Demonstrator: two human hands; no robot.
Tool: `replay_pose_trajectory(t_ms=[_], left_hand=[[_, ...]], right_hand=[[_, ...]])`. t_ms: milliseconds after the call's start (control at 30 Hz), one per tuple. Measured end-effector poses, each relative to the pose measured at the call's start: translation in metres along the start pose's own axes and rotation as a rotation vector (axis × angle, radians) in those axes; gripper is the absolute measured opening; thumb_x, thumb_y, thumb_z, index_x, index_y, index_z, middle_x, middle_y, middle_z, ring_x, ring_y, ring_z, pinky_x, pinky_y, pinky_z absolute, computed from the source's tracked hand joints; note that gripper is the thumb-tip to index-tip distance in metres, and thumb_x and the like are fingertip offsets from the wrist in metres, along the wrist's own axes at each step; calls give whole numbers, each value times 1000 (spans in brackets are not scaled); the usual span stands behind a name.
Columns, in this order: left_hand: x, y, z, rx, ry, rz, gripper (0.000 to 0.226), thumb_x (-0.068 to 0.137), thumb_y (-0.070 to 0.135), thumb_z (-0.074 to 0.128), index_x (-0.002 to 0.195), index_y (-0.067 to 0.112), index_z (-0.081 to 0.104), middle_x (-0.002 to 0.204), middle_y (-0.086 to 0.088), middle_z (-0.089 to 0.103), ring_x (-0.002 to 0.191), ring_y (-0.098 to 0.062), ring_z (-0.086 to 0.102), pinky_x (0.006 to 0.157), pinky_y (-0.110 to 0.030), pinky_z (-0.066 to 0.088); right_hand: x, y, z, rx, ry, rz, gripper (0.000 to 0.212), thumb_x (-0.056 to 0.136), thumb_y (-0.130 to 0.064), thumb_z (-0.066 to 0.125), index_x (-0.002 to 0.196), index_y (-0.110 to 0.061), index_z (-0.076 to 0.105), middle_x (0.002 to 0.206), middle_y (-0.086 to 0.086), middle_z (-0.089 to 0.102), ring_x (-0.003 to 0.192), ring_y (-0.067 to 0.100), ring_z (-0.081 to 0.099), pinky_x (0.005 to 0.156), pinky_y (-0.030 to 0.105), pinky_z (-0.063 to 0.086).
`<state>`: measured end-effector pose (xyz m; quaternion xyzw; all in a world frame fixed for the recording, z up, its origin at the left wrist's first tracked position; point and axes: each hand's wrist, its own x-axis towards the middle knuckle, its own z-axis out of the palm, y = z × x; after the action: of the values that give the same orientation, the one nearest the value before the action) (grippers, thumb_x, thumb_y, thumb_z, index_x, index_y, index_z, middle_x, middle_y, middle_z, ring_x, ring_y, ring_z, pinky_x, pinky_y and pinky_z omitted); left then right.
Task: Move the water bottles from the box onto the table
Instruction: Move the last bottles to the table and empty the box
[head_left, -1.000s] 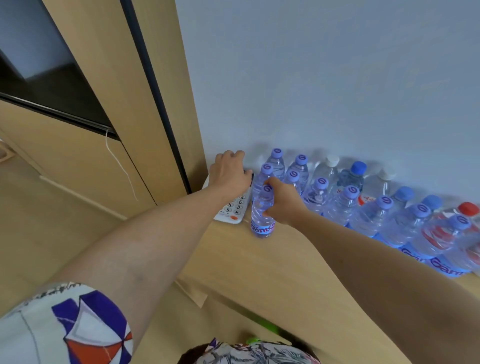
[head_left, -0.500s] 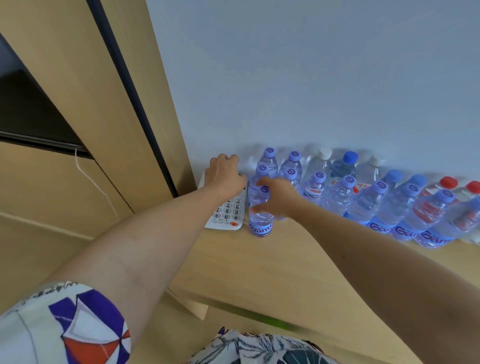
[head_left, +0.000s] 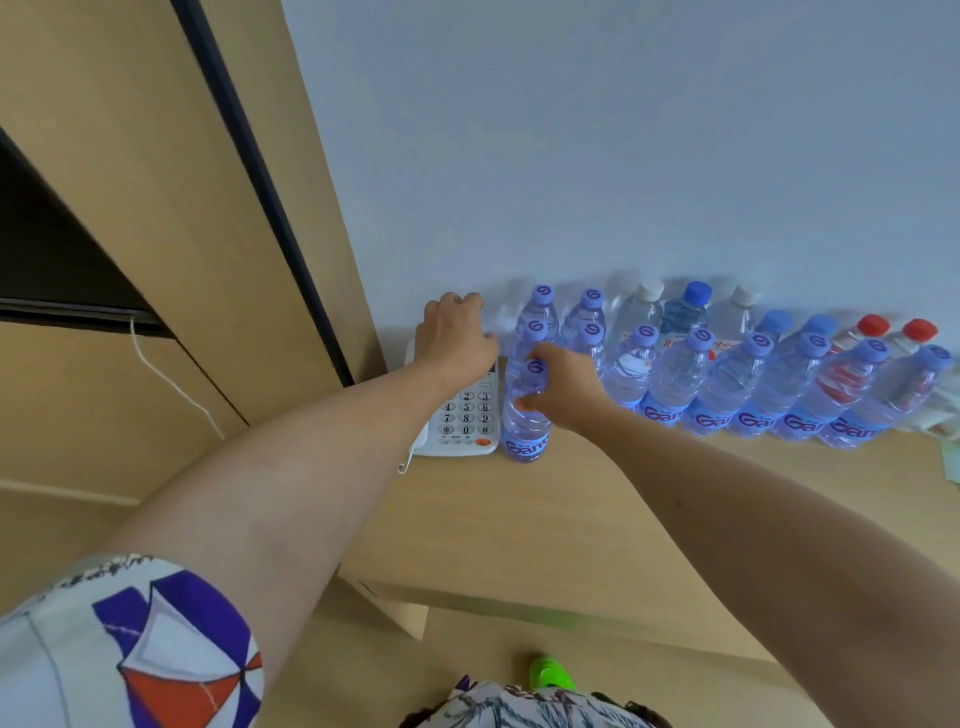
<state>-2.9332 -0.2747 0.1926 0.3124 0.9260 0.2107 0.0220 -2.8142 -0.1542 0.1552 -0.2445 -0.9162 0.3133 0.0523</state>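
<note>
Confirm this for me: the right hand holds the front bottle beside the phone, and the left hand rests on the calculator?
Not quite. In the head view the left hand rests on a white desk phone, not a calculator. The right hand does hold the front bottle beside it.

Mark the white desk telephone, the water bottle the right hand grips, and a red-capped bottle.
white desk telephone (head_left: 464, 415), head view, keypad.
purple-capped clear plastic water bottle (head_left: 525, 434), head view, lower body.
red-capped clear bottle (head_left: 872, 326), head view, cap.
</note>
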Motion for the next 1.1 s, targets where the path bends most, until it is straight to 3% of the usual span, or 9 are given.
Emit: replay_pose_trajectory(t_ms=[167, 267, 533, 667, 833, 967, 1100], left_hand=[[14, 51, 5, -24, 12, 126, 42, 93, 27, 59, 133, 12, 56, 132, -16, 55, 126, -36, 46, 98, -44, 47], [14, 96, 22, -29, 13, 238, 37, 92, 24, 58, 127, 11, 60, 127, -15, 57, 121, -36, 48, 93, -42, 45], [-3, 212, 87, 66, 7, 506, 39, 91, 27, 59, 127, 13, 62, 125, -12, 61, 119, -36, 49, 99, -43, 42], [0, 267, 119, 44, 12, 503, 39, 90, 25, 59, 127, 12, 61, 126, -10, 60, 122, -34, 47, 99, -43, 41], [10, 333, 152, 38, 9, 463, 42, 94, 28, 58, 133, 12, 58, 131, -9, 57, 126, -32, 44, 102, -42, 39], [13, 366, 172, 33, 1, 413, 44, 94, 25, 58, 137, 12, 56, 134, -10, 55, 128, -31, 42, 103, -43, 39], [14, 383, 184, 45, -16, 368, 43, 95, 24, 57, 136, 13, 57, 133, -9, 55, 127, -30, 42, 104, -42, 39]], right_hand=[[-20, 17, -26, 47, 75, 59, 74, 70, -33, 89, 134, -17, 55, 120, 7, 66, 110, 26, 61, 87, 32, 46], [-37, 49, -60, 20, 171, 156, 64, 74, -30, 86, 131, -17, 59, 119, 8, 67, 111, 27, 61, 87, 32, 46], [-83, 175, -153, -8, 470, 433, 41, 82, -28, 76, 120, -17, 66, 114, 7, 71, 109, 27, 65, 84, 31, 45], [-79, 240, -194, -70, 496, 494, 37, 87, -25, 67, 123, -15, 62, 118, 15, 68, 114, 35, 60, 87, 36, 46], [-65, 304, -242, -16, 542, 552, 45, 89, -26, 62, 131, -15, 49, 120, 18, 58, 112, 40, 58, 77, 38, 38], [-54, 335, -262, 53, 409, 476, 63, 92, -33, 64, 148, -20, 39, 123, 18, 62, 114, 39, 58, 85, 42, 45], [-46, 351, -263, 109, 386, 419, 47, 93, -27, 63, 138, -20, 51, 109, 17, 68, 99, 38, 62, 79, 42, 50]])
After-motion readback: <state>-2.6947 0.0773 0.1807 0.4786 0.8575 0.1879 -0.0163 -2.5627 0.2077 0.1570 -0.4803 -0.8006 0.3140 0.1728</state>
